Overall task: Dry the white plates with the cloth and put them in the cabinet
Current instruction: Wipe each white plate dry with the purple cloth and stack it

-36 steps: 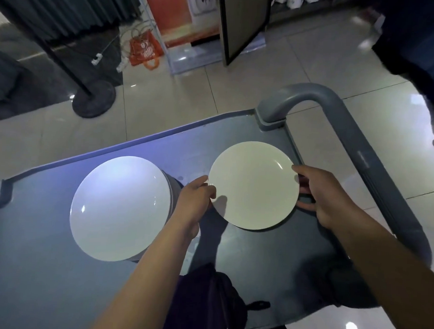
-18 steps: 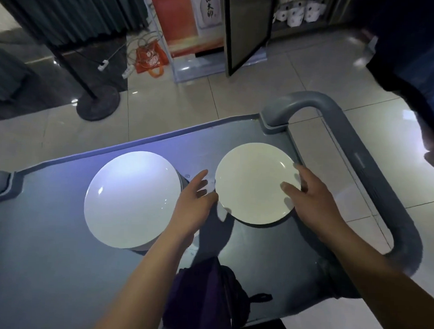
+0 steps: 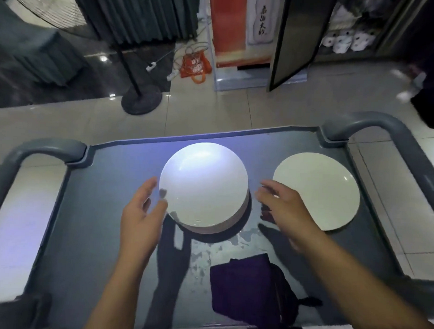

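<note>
A stack of white plates (image 3: 203,184) stands in the middle of the grey cart top (image 3: 90,233). A single white plate (image 3: 316,191) lies flat to its right. My left hand (image 3: 141,212) is open at the stack's left edge, fingertips close to the rim. On the other side of the stack, my right hand (image 3: 282,207) is open and holds nothing. A dark purple cloth (image 3: 246,286) lies folded on the cart near the front edge, below my right forearm.
The cart has grey curved handles at the left (image 3: 27,155) and right (image 3: 384,130). Water marks show on the cart top below the stack. Beyond it on the tiled floor stand a fan base (image 3: 141,99), an orange bag (image 3: 195,66) and an open cabinet door (image 3: 296,39).
Both hands have left the single plate on the right and moved left to either side of the stack. The camera view has shifted, so the stack sits centred.
</note>
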Demonstrator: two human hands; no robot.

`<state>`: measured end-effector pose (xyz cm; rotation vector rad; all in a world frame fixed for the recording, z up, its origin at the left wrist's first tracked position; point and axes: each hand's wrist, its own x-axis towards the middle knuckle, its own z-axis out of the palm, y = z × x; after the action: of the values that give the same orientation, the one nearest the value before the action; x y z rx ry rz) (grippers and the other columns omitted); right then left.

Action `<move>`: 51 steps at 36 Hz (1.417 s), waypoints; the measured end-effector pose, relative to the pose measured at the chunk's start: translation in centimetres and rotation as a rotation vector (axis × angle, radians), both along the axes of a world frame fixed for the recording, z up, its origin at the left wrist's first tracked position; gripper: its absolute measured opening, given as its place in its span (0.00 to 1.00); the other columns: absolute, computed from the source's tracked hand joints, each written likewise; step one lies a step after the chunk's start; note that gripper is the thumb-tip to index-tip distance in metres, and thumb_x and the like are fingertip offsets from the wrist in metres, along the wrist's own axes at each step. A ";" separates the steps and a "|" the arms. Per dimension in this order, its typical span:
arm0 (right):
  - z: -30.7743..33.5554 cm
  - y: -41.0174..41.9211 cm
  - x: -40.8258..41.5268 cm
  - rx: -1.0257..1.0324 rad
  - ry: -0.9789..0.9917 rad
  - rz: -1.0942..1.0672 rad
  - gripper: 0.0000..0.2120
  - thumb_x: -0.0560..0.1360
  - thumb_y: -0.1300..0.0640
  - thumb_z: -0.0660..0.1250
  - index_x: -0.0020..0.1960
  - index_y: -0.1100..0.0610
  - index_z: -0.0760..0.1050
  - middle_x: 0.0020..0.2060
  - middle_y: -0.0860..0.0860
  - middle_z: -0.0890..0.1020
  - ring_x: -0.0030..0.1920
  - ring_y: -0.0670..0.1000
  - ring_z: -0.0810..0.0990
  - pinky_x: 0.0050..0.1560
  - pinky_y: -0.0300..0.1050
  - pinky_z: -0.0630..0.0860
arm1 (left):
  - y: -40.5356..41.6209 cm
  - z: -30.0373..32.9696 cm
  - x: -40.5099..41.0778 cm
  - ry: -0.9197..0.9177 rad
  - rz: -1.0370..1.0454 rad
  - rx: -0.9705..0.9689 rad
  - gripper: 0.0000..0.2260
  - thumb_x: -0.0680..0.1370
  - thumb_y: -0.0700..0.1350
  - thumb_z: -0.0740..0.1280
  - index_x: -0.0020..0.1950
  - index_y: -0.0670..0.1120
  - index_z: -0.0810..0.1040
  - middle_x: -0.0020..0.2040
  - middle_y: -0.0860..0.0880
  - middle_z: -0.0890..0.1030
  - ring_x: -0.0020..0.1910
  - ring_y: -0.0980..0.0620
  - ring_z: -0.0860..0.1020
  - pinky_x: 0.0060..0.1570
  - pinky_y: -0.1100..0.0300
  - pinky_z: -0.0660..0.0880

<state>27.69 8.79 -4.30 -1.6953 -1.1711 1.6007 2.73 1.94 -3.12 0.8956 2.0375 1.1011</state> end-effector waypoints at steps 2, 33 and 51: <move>0.2 0.5 -1.5 -0.063 0.038 -0.073 0.15 0.79 0.53 0.68 0.66 0.51 0.75 0.62 0.51 0.80 0.61 0.56 0.79 0.64 0.55 0.77 | 0.3 -0.7 -1.2 0.010 0.003 -0.086 0.24 0.82 0.43 0.68 0.77 0.55 0.69 0.77 0.53 0.70 0.75 0.46 0.69 0.70 0.48 0.67; 3.7 3.6 -9.2 -0.284 0.099 -0.479 0.16 0.75 0.52 0.69 0.59 0.57 0.75 0.55 0.56 0.79 0.54 0.55 0.78 0.49 0.49 0.78 | 3.4 -1.6 -3.8 -0.457 -0.071 0.154 0.29 0.75 0.26 0.61 0.60 0.61 0.75 0.58 0.62 0.81 0.58 0.62 0.78 0.45 0.60 0.80; 6.0 2.8 -9.4 0.060 0.367 -0.512 0.09 0.77 0.55 0.65 0.53 0.58 0.80 0.52 0.52 0.82 0.55 0.53 0.80 0.62 0.50 0.76 | 2.5 2.8 -6.1 -0.473 -0.423 0.384 0.31 0.81 0.38 0.68 0.62 0.78 0.70 0.69 0.58 0.78 0.69 0.51 0.75 0.65 0.47 0.77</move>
<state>18.29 11.64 1.71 -1.4299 -0.5416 1.4452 -3.38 4.43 -0.36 1.0678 1.2061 1.3251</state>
